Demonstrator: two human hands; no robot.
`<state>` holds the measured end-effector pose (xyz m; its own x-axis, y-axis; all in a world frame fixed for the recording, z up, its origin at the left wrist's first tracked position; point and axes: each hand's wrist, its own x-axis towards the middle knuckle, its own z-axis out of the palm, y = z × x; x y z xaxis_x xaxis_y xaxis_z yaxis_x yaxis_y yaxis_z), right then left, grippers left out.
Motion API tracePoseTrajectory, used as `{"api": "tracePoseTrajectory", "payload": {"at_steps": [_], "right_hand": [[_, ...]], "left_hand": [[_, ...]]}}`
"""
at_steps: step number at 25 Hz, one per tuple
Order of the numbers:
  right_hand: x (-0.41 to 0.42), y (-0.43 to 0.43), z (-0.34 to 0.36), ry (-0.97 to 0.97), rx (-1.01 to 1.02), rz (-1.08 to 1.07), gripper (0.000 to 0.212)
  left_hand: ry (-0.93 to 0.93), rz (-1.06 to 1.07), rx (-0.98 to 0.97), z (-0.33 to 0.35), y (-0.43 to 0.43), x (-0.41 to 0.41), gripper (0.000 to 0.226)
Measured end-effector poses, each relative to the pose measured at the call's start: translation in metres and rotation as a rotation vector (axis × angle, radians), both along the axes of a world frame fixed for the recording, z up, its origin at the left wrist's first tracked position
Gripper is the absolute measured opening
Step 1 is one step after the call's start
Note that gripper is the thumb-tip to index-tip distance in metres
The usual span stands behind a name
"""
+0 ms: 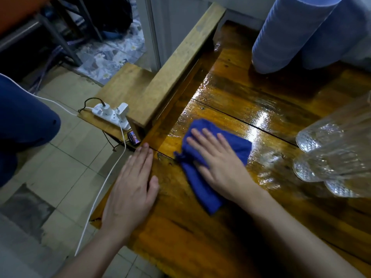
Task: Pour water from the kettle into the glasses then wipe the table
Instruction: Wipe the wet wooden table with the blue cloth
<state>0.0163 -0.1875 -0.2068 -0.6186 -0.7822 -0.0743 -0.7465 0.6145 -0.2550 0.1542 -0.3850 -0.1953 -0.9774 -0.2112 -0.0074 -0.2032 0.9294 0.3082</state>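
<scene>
A blue cloth (202, 189) lies crumpled on the glossy wooden table (261, 101), near its left edge. My right hand (216, 157) presses flat on top of the cloth, fingers spread. Flat on the table's left edge rests my left hand (134, 187), fingers together and holding nothing. Three cut-pattern clear glasses (329, 151) stand at the right edge of the view. A tall blue ribbed container (289, 35) stands at the back right; I cannot tell whether it is the kettle. The tabletop shines wet around and beyond the cloth.
A lower wooden shelf (124, 85) to the left carries a white power strip (112, 115) with plugs, and a white cable (100, 193) trails down over the tiled floor. A raised wooden rail (180, 63) borders the table's left side. A blue-clad knee (24, 117) is at the far left.
</scene>
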Motion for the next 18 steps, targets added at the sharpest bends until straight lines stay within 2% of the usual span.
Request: {"api": "tracePoseTrajectory", "payload": {"at_steps": [4,8,10,12,15,18], "right_hand": [[-0.053,0.023,-0.001,0.034,0.013,-0.489,0.065],[-0.105,-0.018,-0.003,0.053,0.045,-0.672,0.062],[-0.118,-0.048,0.001,0.040,0.060,-0.618,0.060],[-0.106,-0.070,0.005,0.031,0.045,-0.469,0.060],[-0.036,-0.071,0.008,0.019,-0.004,-0.292,0.061],[0.053,-0.032,0.012,-0.040,-0.035,-0.234,0.063]], "left_hand": [[0.018,0.001,0.013,0.000,0.001,0.000,0.057],[0.051,-0.005,0.027,-0.002,-0.001,0.000,0.056],[0.049,-0.013,0.027,-0.003,0.000,0.000,0.057],[0.044,-0.007,0.036,-0.003,-0.001,0.000,0.058],[0.030,0.000,0.030,-0.003,0.000,0.000,0.059],[0.010,-0.001,0.014,-0.003,0.000,0.002,0.059]]}}
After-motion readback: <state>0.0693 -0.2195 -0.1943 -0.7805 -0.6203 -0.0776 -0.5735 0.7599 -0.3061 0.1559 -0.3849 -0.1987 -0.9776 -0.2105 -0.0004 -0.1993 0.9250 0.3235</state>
